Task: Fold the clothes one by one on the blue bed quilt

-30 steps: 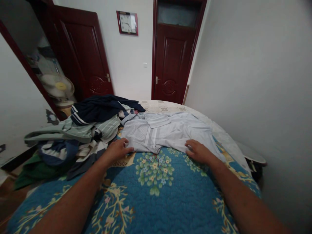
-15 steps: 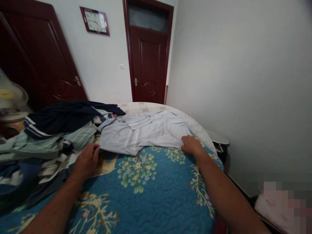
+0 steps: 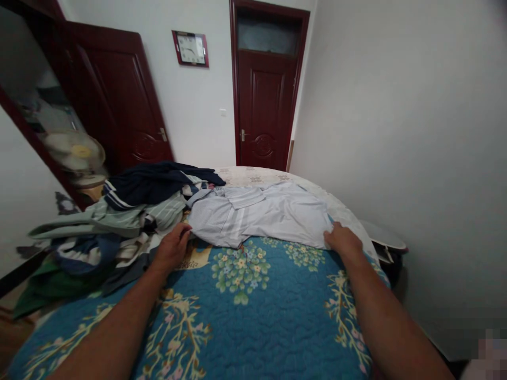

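Observation:
A pale grey-white shirt [image 3: 285,214] with fine stripes lies flat across the bed, a sleeve [image 3: 244,197] laid over its upper side. The fingers of my left hand [image 3: 173,247] pinch the shirt's left near corner, by the striped part. At the other end, my right hand [image 3: 344,240] has its fingers closed on the right near corner. The fabric stretches between both hands, with a few soft wrinkles. Beneath it is a blue quilted bedspread [image 3: 273,311] with a flower print.
Heaped clothes [image 3: 134,211], navy, grey-green and striped, lie along the bed's left side. A pale patterned sheet [image 3: 253,174] shows at the far edge. Beyond are a fan [image 3: 75,150], an open door [image 3: 114,100] and a closed door [image 3: 267,105]. A wall [image 3: 415,132] rises on the right.
My view has swung left, so the whole scene sits farther right and the fan and doorway show more. Both hands stay at the same corners of the shirt.

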A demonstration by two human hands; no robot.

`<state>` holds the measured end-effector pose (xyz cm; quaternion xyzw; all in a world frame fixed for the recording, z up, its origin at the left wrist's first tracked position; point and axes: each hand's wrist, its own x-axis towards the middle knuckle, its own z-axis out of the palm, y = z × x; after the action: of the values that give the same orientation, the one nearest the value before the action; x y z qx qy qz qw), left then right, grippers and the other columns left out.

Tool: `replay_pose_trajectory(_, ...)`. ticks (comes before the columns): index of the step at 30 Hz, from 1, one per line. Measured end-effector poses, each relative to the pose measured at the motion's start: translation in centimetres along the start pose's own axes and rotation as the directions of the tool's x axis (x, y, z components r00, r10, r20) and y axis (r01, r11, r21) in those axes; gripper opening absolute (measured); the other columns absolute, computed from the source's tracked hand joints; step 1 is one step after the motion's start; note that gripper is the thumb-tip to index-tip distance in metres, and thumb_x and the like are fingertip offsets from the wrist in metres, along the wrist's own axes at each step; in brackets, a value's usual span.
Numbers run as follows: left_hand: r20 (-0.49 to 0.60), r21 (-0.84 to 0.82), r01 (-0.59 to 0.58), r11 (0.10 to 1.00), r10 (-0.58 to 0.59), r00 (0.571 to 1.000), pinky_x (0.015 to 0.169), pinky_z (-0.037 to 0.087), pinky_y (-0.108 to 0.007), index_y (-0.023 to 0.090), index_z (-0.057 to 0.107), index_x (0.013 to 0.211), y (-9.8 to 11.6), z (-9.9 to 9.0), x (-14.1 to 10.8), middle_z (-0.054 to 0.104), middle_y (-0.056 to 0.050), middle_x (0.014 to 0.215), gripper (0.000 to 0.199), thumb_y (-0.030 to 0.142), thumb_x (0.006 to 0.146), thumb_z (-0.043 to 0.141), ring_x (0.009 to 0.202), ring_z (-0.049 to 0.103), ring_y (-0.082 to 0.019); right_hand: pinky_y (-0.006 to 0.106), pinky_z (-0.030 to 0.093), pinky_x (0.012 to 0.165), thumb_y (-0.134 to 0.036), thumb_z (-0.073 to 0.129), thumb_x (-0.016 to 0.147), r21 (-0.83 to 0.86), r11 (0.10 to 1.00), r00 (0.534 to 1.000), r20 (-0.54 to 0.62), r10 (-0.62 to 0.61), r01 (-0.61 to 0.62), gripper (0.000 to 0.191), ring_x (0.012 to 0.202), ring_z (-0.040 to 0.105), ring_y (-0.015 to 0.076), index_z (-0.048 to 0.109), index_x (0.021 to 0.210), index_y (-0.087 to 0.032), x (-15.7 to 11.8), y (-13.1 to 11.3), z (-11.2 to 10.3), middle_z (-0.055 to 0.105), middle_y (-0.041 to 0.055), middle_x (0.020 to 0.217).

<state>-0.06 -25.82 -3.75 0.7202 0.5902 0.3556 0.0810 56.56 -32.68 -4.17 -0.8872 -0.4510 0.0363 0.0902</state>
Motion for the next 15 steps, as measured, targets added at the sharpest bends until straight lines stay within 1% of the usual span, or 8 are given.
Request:
replay_pose_trajectory(3, 0.030, -0.009, -0.026, 1.000, 0.026, 0.999, 0.097, 0.053, -0.038, 0.024, 0.065, 0.110, -0.1, 0.1, -0.2, 0.077, -0.008, 0.110, 0.031, 0.044, 0.097, 0.044, 0.103, 0.071, -0.026, 0.055, 0.055, 0.099, -0.054, 0.056, 0.093, -0.037, 0.999, 0.997, 0.064, 0.043, -0.040, 0.064, 0.124, 0.069, 0.0408, 0.065, 0.143, -0.015, 0.7, 0.8, 0.4, 0.070, 0.0264, 0.134)
replay_pose_trajectory(6, 0.060, -0.007, -0.032, 0.999, 0.032, 0.998, 0.097, 0.052, -0.038, 0.023, 0.066, 0.111, -0.3, 0.4, -0.1, 0.077, -0.010, 0.111, 0.033, 0.042, 0.099, 0.042, 0.105, 0.071, -0.026, 0.050, 0.055, 0.101, -0.039, 0.059, 0.090, 0.006, 0.999, 0.995, 0.085, -0.042, 0.042, 0.049, 0.123, 0.071, 0.0370, 0.073, 0.131, -0.016, 1.4, 1.0, 1.1, 0.071, 0.0248, 0.133)
replay_pose_trajectory(8, 0.084, 0.015, -0.031, 0.999, 0.030, 0.996, 0.096, 0.052, -0.038, 0.024, 0.067, 0.111, 0.0, 0.3, -0.1, 0.077, -0.009, 0.108, 0.033, 0.042, 0.100, 0.041, 0.102, 0.071, -0.026, 0.047, 0.055, 0.103, -0.032, 0.056, 0.089, 0.099, 0.990, 0.995, 0.024, -0.101, 0.098, 0.043, 0.121, 0.071, 0.0355, 0.076, 0.124, -0.017, 1.8, 1.0, 1.3, 0.073, 0.0231, 0.130)
replay_pose_trajectory(9, 0.105, 0.031, -0.040, 0.999, 0.036, 0.994, 0.095, 0.052, -0.038, 0.024, 0.068, 0.111, 0.4, 0.1, -0.3, 0.077, -0.009, 0.106, 0.033, 0.042, 0.100, 0.042, 0.100, 0.071, -0.026, 0.048, 0.055, 0.104, -0.033, 0.053, 0.090, 0.166, 0.982, 0.995, -0.041, -0.087, 0.093, 0.043, 0.121, 0.071, 0.0363, 0.076, 0.123, -0.016, 2.1, 1.3, 1.2, 0.073, 0.0231, 0.128)
replay_pose_trajectory(11, 0.185, 0.055, -0.087, 0.995, 0.075, 0.980, 0.091, 0.051, -0.038, 0.025, 0.070, 0.108, 1.7, -0.7, -0.9, 0.077, -0.009, 0.101, 0.033, 0.042, 0.101, 0.043, 0.095, 0.071, -0.026, 0.052, 0.055, 0.105, -0.039, 0.048, 0.092, 0.336, 0.942, 0.974, -0.217, 0.070, 0.007, 0.050, 0.122, 0.070, 0.0400, 0.075, 0.126, -0.014, 2.8, 2.4, 0.9, 0.074, 0.0250, 0.125)
replay_pose_trajectory(12, 0.242, 0.057, -0.117, 0.991, 0.100, 0.965, 0.089, 0.050, -0.038, 0.025, 0.071, 0.106, 2.6, -1.3, -1.5, 0.077, -0.009, 0.098, 0.033, 0.042, 0.101, 0.043, 0.093, 0.070, -0.026, 0.054, 0.055, 0.106, -0.042, 0.046, 0.091, 0.438, 0.898, 0.938, -0.289, 0.193, -0.050, 0.054, 0.123, 0.069, 0.0420, 0.073, 0.128, -0.013, 3.2, 3.2, 0.8, 0.073, 0.0260, 0.125)
replay_pose_trajectory(14, 0.372, 0.035, -0.168, 0.985, 0.143, 0.917, 0.084, 0.049, -0.036, 0.027, 0.074, 0.103, 4.6, -2.6, -3.1, 0.077, -0.007, 0.093, 0.033, 0.043, 0.102, 0.045, 0.088, 0.070, -0.026, 0.058, 0.056, 0.103, -0.045, 0.045, 0.088, 0.648, 0.752, 0.840, -0.336, 0.425, -0.122, 0.062, 0.126, 0.068, 0.0447, 0.068, 0.137, -0.016, 3.9, 5.2, 0.8, 0.072, 0.0258, 0.130)
replay_pose_trajectory(15, 0.429, 0.013, -0.182, 0.983, 0.159, 0.889, 0.082, 0.048, -0.035, 0.028, 0.075, 0.102, 5.6, -3.2, -4.1, 0.077, -0.006, 0.092, 0.032, 0.043, 0.102, 0.047, 0.086, 0.070, -0.024, 0.061, 0.057, 0.099, -0.046, 0.045, 0.086, 0.734, 0.670, 0.827, -0.305, 0.472, -0.111, 0.066, 0.127, 0.067, 0.0466, 0.064, 0.143, -0.018, 4.3, 6.1, 1.0, 0.069, 0.0255, 0.133)
